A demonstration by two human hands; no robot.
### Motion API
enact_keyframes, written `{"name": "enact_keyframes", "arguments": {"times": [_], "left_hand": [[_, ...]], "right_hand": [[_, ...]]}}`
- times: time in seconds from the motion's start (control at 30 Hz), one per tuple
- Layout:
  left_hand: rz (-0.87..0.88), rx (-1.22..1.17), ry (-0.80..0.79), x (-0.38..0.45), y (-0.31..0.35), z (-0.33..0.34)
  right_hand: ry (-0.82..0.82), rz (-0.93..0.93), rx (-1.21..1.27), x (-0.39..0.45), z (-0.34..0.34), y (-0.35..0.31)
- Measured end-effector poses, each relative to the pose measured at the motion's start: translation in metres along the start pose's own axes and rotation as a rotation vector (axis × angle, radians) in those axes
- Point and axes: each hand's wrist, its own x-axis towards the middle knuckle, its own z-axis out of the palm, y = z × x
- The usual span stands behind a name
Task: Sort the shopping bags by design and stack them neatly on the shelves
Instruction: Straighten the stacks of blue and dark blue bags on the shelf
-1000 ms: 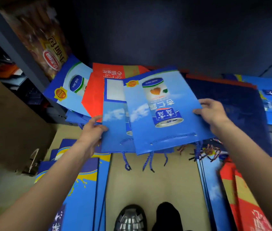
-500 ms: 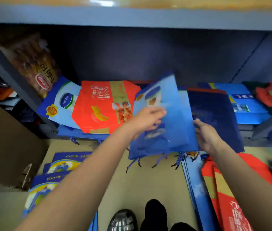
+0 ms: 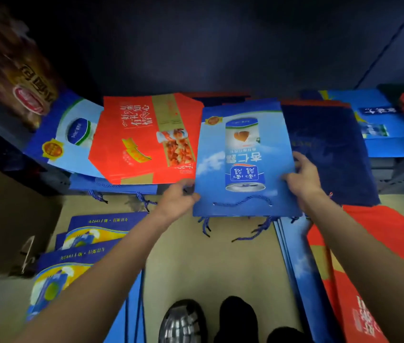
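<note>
Shop stockroom, probably: a dark metal shelf [image 3: 112, 188] is carrying flat stacks of printed shopping bags [image 3: 146, 139]; more piles [image 3: 79, 246] are lying on the floor [image 3: 208, 268].

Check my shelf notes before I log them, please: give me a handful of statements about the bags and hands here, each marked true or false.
1. Both hands hold the light blue bag with the can picture, one at each side edge. True: the left hand and right hand have it at its lower corners.
2. The red bag lies to the right of the can bag. False: it lies to its left.
3. A dark navy bag lies to the right of the can bag. True.
4. The can bag's rope handles point toward the back of the shelf. False: the blue rope handle is at the near edge.
5. Bags with yellow and blue print lie on the floor at the left. True.
</note>
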Motion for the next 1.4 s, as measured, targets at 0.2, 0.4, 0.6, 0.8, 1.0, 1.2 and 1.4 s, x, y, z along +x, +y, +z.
{"name": "enact_keyframes", "arguments": {"times": [0.2,0.4,0.6,0.8,1.0,1.2,1.4], "left_hand": [[-0.166,-0.084,0.596,0.011,-0.054,-0.075],[0.263,0.769,0.414,0.011,-0.059,-0.088],[0.266,1.079,0.105,0.054,-0.028,-0.053],[0.12,1.071,0.054,0.065,-0.028,-0.056],[0.172,1.307,0.194,0.063,-0.027,-0.077],[0.261,1.2,-0.002,0.081,-0.011,-0.045],[0.185,1.165,-0.035,0.104,-0.006,-0.024]], "right_hand": [[0.201,-0.019,-0.13,0.02,0.008,-0.028],[0.269,-0.013,-0.401,0.035,-0.025,-0.031],[0.025,-0.118,-0.674,0.027,-0.006,-0.041],[-0.224,-0.102,-0.649,0.013,0.021,-0.035],[-0.253,-0.111,-0.609,0.006,0.021,-0.03],[-0.307,-0.196,-0.776,0.003,0.029,-0.024],[-0.317,-0.238,-0.84,0.01,0.031,-0.026]]}}
